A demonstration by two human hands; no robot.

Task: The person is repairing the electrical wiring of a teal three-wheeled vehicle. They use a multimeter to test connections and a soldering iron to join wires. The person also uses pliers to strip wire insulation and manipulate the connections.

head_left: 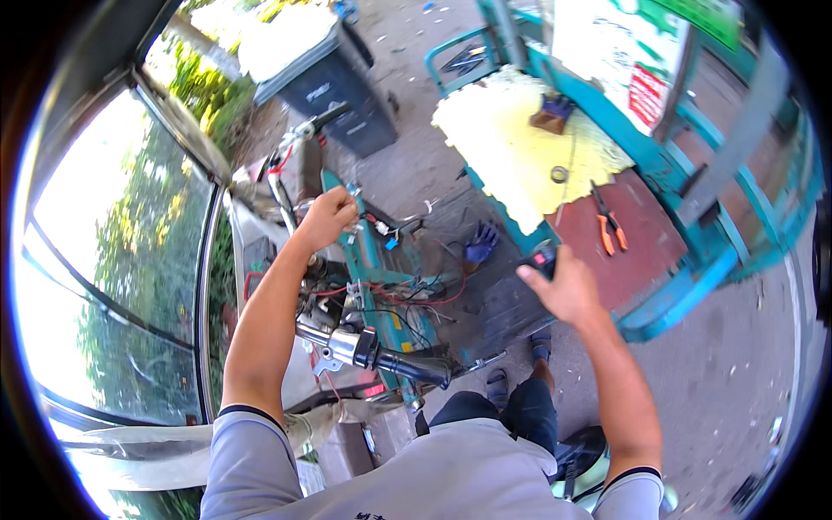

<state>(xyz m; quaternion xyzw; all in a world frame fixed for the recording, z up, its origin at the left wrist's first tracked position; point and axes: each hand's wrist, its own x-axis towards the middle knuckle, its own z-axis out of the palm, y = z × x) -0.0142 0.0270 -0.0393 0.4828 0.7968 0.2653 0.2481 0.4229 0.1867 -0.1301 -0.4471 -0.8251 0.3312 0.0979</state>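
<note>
My left hand (329, 218), fingers curled closed, is raised over the upper part of a teal frame (361, 260) with loose wiring. Whether it pinches anything small is hidden. Below it, red and black wires (416, 297) spread across the frame, and a white connector (381, 227) hangs beside the hand. My right hand (568, 284) is wrapped round a dark handheld tool (539, 258) with a red patch, at the left edge of a red-brown seat board (637, 251). Its exact kind is unclear. Orange-handled pliers (609, 227) lie on that board.
A black-gripped handlebar (407, 368) crosses in front of me. Yellow foam (494, 143) on the teal seat carries a tape roll (559, 174) and a brown-and-purple glove (552, 114). Another purple glove (482, 243) lies on the floor. A grey wheeled bin (342, 91) stands beyond; a windshield (130, 286) is left.
</note>
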